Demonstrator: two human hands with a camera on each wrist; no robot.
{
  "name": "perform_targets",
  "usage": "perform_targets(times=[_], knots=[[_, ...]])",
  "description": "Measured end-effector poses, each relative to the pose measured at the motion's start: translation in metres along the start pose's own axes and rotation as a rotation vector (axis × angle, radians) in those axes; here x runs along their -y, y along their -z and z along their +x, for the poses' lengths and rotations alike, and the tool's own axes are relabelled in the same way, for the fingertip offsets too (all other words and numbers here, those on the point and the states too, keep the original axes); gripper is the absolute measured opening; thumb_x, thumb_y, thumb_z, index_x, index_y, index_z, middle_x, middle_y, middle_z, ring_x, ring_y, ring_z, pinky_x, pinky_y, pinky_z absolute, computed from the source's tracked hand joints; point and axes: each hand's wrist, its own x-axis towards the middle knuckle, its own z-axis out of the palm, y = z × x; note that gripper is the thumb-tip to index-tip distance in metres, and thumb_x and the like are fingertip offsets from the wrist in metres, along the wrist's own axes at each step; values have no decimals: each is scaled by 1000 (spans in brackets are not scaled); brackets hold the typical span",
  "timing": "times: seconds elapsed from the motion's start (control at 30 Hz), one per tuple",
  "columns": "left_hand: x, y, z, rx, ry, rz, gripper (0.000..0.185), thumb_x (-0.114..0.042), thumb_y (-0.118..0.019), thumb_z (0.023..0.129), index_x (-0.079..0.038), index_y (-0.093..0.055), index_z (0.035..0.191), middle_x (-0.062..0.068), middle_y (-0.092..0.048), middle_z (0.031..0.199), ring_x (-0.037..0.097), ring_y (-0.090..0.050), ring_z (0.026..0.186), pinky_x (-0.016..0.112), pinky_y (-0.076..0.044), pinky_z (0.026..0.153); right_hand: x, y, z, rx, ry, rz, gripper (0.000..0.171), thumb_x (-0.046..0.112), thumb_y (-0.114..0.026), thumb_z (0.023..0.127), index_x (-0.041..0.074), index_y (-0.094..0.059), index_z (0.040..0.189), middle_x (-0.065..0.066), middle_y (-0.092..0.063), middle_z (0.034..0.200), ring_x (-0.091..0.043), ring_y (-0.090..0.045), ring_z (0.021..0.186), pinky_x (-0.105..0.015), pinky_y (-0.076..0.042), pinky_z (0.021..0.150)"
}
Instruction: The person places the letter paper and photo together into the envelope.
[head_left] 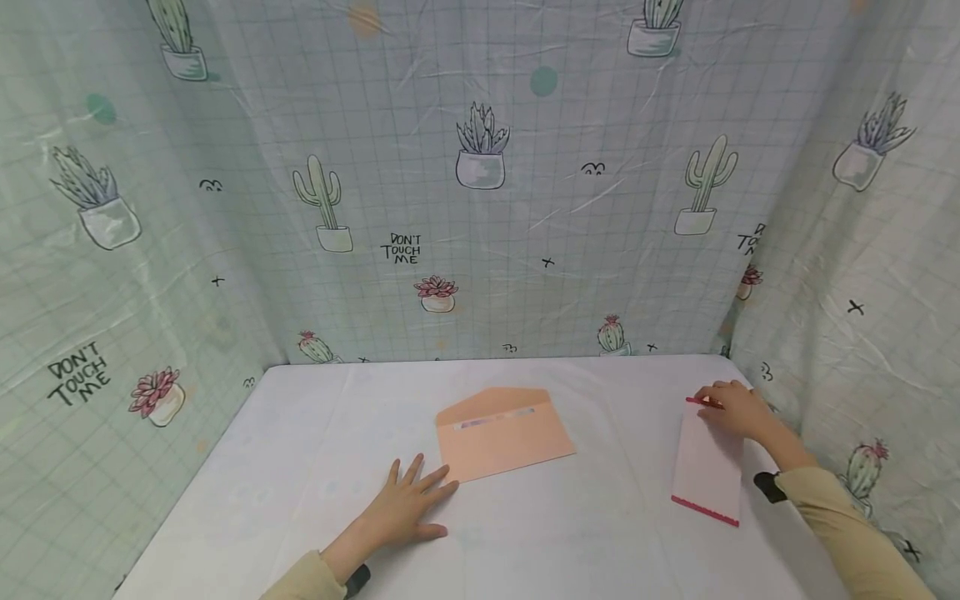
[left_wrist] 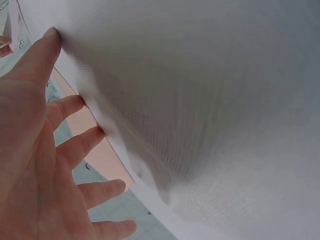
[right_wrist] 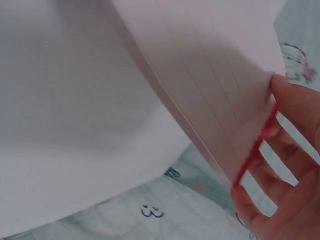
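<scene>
A peach envelope (head_left: 502,433) with its flap open lies in the middle of the white table (head_left: 585,542). My left hand (head_left: 408,504) rests flat on the table, fingers spread, with the fingertips at the envelope's near left corner. The left wrist view shows that hand (left_wrist: 35,150) against the cloth and a strip of the envelope (left_wrist: 100,150) behind the fingers. At the right lies a pink lined sheet (head_left: 705,467) with red edges. My right hand (head_left: 731,408) pinches its far red edge. In the right wrist view the thumb (right_wrist: 292,95) is on top of the sheet (right_wrist: 215,75) and the fingers are under it.
Cactus-print cloth walls (head_left: 480,208) close in the table at the back, left and right. The right wall stands just beside my right hand. Bare white tabletop stretches between the envelope and the sheet and along the front.
</scene>
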Motion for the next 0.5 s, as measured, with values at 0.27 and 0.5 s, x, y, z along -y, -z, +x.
perform_targets(times=[0.27,0.5], knots=[[2,0,1,5,4,-15,64,-55,-53,79,-22,-42,133,7,-39,140,46,-28,128,68,-23,94,1,44,0,154,-6,275,17,13,-60,83,2,-65,94,-12,-63,89,-11,-48,72,-23,-41,57],[4,-2,1,3,-6,-19,64,-55,-53,79,-22,-42,133,7,-39,141,47,-28,128,68,-23,94,-2,65,5,292,4,363,20,17,-57,85,2,-64,97,-10,-62,97,-4,-45,78,-23,-40,65]])
